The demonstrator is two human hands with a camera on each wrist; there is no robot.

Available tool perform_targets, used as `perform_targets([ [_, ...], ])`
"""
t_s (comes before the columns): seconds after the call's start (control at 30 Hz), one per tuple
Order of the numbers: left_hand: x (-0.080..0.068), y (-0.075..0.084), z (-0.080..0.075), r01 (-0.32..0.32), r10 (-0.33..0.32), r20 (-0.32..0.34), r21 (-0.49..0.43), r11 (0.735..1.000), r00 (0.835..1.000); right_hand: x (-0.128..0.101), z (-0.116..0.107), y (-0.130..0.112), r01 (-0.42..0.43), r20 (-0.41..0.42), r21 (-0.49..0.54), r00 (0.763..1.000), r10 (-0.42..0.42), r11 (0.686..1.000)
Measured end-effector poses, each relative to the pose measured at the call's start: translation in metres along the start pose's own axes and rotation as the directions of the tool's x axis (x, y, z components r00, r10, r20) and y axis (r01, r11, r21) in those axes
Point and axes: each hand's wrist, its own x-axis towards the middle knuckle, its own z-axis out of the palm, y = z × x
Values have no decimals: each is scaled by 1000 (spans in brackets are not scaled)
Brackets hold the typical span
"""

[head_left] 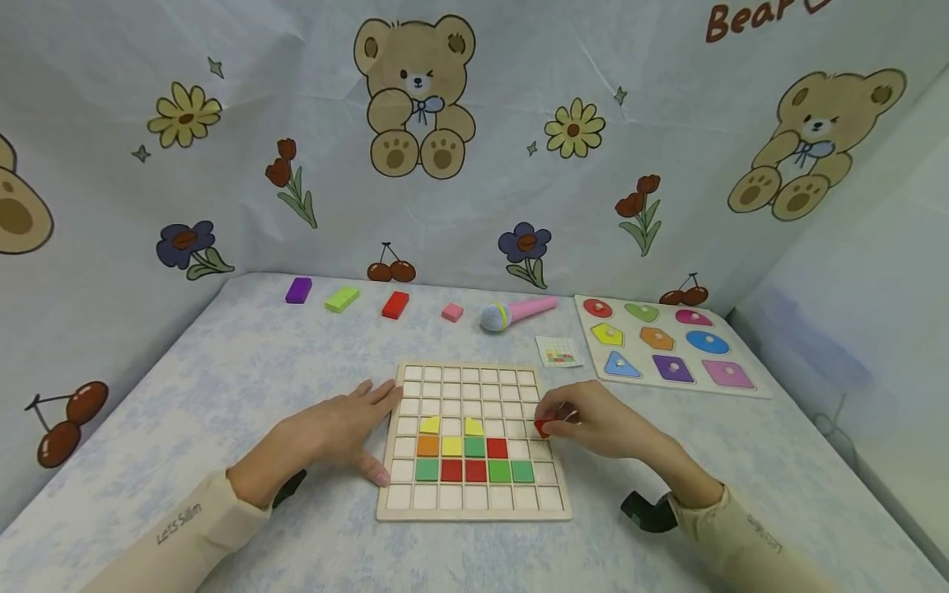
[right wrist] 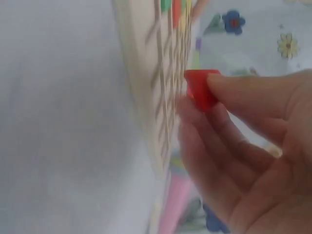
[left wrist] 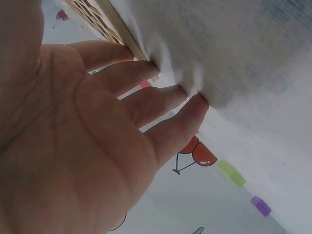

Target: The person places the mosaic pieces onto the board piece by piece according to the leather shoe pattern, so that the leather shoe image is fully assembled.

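A wooden grid board [head_left: 474,515] lies on the table, with green, red, orange and yellow pieces in some of its cells. Two of the yellow pieces, such as this one [head_left: 474,427], have a slanted side. My left hand [head_left: 337,434] rests at the board's left edge, fingers spread and thumb near the lower corner. In the left wrist view its fingertips [left wrist: 199,101] touch the cloth. Over the board's right edge, my right hand [head_left: 599,418] pinches a small red block [right wrist: 199,87] between thumb and fingers; it looks wedge-shaped, partly hidden by the thumb.
Behind the board lie purple [head_left: 299,290], lime [head_left: 342,299], red [head_left: 395,305] and pink [head_left: 452,312] blocks and a toy microphone [head_left: 519,312]. A pattern card [head_left: 559,352] and a shape puzzle board [head_left: 645,380] are at the back right.
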Motion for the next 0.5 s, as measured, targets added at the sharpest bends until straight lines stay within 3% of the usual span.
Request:
perform_targets([
  [0.13,0,0,0,3,-3,0,-12,1000,1000,10,13,-11,-12,18,36,1000,11,999],
  [0.33,0,1,1,7,-7,4,-18,1000,1000,15,23,-17,-85,19,8,996,85,996],
  [0.5,-1,2,0,-3,3,-4,-19,1000,1000,16,28,-23,-95,5,-38,995,95,995],
])
